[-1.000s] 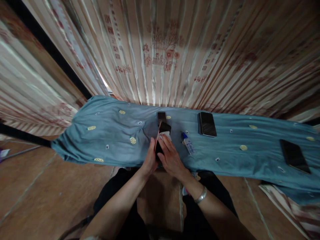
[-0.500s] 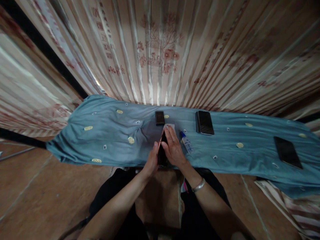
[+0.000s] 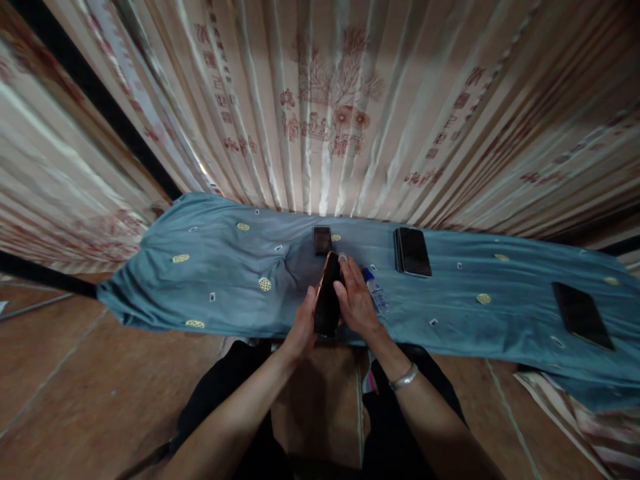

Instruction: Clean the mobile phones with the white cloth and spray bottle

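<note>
My left hand [image 3: 303,321] is closed around the left edge of a black smartphone [image 3: 327,303], which is tilted above the blue cloth. Along the phone's right edge lies my right hand [image 3: 357,297], fingers together and thumb near the screen. A bit of white cloth [image 3: 343,258] shows at its fingertips; the rest is hidden under the hand. Just right of that hand is a small clear bottle with a blue cap [image 3: 369,274], partly covered by it. A small dark square object [image 3: 323,241] lies beyond the phone's top end.
A blue patterned cloth [image 3: 240,267] covers the long low surface. A stack of dark flat devices [image 3: 414,252] lies right of centre, and a black tablet-like device [image 3: 583,315] farther right. Pleated printed curtains [image 3: 330,100] hang behind. A dark pole [image 3: 105,100] slants at left.
My right hand has slid off the screen to the phone's right edge, so more of the screen shows. Less of the white cloth is visible. The view has shifted slightly.
</note>
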The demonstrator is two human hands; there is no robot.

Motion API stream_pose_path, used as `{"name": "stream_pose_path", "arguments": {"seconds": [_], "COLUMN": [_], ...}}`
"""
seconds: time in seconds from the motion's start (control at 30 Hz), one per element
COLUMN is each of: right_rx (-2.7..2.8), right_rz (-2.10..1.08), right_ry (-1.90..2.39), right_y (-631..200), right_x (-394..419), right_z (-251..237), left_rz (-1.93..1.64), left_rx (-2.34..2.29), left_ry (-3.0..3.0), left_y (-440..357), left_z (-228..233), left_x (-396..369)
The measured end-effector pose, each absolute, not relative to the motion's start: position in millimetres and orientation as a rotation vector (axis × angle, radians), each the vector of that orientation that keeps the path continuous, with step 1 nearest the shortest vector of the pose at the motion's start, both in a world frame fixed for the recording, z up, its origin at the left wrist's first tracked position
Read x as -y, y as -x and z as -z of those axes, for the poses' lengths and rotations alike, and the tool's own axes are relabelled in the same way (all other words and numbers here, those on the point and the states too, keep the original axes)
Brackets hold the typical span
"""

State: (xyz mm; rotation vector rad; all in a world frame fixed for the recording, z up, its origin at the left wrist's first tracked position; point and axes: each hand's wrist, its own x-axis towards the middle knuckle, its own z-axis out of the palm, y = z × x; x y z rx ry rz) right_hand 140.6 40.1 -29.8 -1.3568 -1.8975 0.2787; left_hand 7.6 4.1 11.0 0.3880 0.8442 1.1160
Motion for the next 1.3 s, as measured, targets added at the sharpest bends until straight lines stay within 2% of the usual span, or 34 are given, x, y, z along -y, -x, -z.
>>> {"name": "stream_pose_path", "arguments": {"seconds": [0.23, 1.3], "right_rx": [1.855, 2.003], "right_rz": [-0.323, -0.435], "right_ry": [1.377, 1.224], "right_y": [-142, -117], "right_x": [-39, -4], "right_z": [30, 29], "left_rz": [-1.051, -1.209], "left_rx": [-0.822, -0.851], "left_ry": [-0.377, -0.304], "left_y": [1, 20], "left_z": [-14, -34], "left_x": [-6, -23]}}
